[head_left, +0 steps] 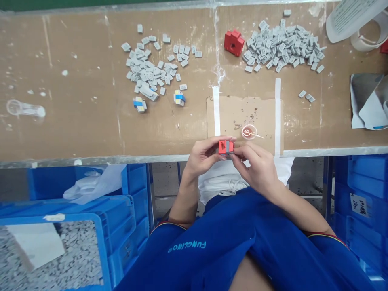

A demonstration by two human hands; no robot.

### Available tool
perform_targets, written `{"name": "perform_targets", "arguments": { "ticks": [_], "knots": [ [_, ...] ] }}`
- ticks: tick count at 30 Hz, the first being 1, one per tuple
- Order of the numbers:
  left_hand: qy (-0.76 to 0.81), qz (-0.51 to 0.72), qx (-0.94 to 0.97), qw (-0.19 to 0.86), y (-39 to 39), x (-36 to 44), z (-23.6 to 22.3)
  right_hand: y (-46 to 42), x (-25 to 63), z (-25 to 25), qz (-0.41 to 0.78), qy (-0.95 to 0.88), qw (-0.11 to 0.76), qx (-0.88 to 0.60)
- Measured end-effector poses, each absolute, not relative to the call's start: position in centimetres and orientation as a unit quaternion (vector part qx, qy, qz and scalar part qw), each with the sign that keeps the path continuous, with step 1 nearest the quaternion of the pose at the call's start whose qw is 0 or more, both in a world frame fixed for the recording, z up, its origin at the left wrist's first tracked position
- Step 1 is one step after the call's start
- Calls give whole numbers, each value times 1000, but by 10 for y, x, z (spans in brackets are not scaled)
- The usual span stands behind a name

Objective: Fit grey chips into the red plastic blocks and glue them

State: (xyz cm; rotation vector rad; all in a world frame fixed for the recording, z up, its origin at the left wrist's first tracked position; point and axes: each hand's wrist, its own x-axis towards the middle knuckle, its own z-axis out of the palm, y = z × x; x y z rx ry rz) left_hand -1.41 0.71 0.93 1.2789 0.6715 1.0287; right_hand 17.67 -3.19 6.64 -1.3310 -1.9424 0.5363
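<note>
- Left hand (203, 158): grip closed, fingers and thumb curled against the left side of a small red block (222, 147).
- Right hand (257, 167): grip closed as well, fingertips (238, 150) pressing on the right side of the same block.
- Between both hands, just near the near edge of the counter (91, 121): the small red block, held in the air, with a grey piece (227, 147) set in its middle.
- Just far and right of the block: a small round dish (249, 131) with reddish liquid and a thin stick (255, 135) resting in it, on a cardboard sheet (242, 113) fixed by white tape strips (216, 111).
- Far left on the counter: a loose pile of grey pieces (148, 68), with two blue-taped stacks (180, 98) at its near side.
- Far right on the counter: a bigger pile of grey pieces (281, 46), just beside a second red block (234, 42).
- Below the counter, near left: a blue plastic crate (121, 226) full of grey pieces (51, 254).
- Near right: more blue crates (363, 226), one with a white paper label (359, 205).
</note>
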Motion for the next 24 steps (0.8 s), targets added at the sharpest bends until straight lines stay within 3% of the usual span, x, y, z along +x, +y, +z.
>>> {"name": "perform_targets", "arguments": {
  "ticks": [12,24],
  "knots": [
    [275,412,601,628,11,-19,11,-40,177,64,246,-750,364,-495],
    [258,423,575,651,11,-19,9,-36,172,73,156,-785,329,-501]
  ]
}}
